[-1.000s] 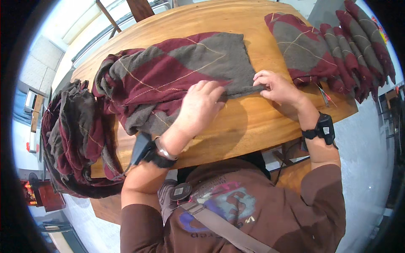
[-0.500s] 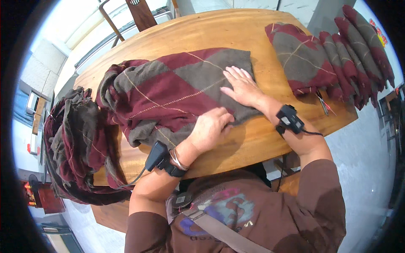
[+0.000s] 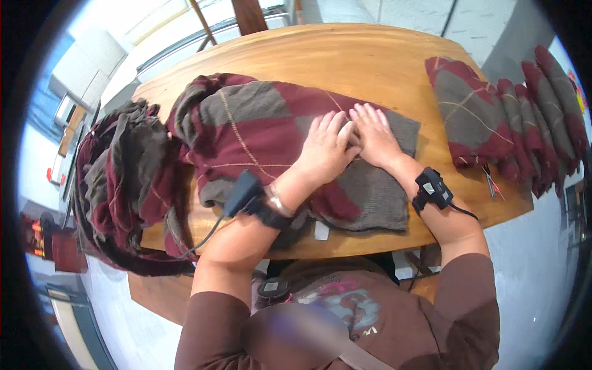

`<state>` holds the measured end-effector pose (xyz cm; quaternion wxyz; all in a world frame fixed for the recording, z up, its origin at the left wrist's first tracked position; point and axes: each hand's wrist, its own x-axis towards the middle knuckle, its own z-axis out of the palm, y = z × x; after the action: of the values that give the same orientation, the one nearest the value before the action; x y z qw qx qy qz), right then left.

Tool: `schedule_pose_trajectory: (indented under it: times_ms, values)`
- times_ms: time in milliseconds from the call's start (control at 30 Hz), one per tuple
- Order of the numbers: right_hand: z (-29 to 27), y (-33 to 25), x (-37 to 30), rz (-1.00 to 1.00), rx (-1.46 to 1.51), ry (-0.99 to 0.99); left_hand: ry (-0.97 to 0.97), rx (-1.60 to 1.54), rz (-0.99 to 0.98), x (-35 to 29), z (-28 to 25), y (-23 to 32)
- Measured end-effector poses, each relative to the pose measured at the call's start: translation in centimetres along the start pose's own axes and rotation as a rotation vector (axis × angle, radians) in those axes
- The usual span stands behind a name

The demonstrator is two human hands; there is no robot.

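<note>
A maroon and grey argyle knit garment (image 3: 259, 139) lies spread on the wooden table (image 3: 345, 46), its left part bunched in folds. The ribbed edge at its right end is laid out, and a small white tag (image 3: 321, 230) shows at the near side. My left hand (image 3: 327, 145) rests on the cloth with fingers extended, palm down. Right beside it, nearly touching, my right hand (image 3: 376, 137) lies flat with its fingers stretched away from me. Neither hand visibly grips the fabric, though the palms' undersides are hidden.
At the left, a heap of the same argyle knits (image 3: 123, 179) hangs over the table edge. A row of folded knits (image 3: 472, 114) stands at the right. Thin scissors or snips (image 3: 491, 184) stick out near it. A wooden chair (image 3: 248, 15) stands beyond the table.
My hands have come together on the garment, the left moving away from me. The garment's near right side now spreads toward me, and the white tag has come into sight.
</note>
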<state>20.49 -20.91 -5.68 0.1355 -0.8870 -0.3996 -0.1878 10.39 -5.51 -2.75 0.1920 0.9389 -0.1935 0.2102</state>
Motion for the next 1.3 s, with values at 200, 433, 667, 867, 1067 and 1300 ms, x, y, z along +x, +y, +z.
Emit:
schedule_pose_trajectory:
  times_ms: [200, 433, 667, 867, 1067, 1300]
  values:
    - [-2.0, 4.0, -0.6, 0.134, -0.044, -0.168, -0.124, 0.118, -0.047, -4.5, 0.3, -0.8]
    - [-2.7, 7.8, -1.9, 0.187, -0.098, -0.262, -0.216, -0.128, 0.086, -10.5, -9.3, 0.5]
    - [-7.7, -2.3, -1.1, -0.059, 0.365, -0.118, 0.357, 0.261, -0.622, -17.4, -13.9, -4.3]
    - [-6.1, -7.7, -4.0, -0.281, 0.354, -0.313, 0.010, 0.107, -0.615, -18.4, -13.3, -6.9]
    - [-8.7, -0.6, -6.0, -0.192, 0.396, -0.220, -0.299, 0.638, -0.805, -21.4, -21.2, -10.9]
    - [-7.9, 0.0, -7.2, -0.109, 0.352, -0.092, 0.004, 0.115, -0.450, -9.9, -22.4, -7.4]
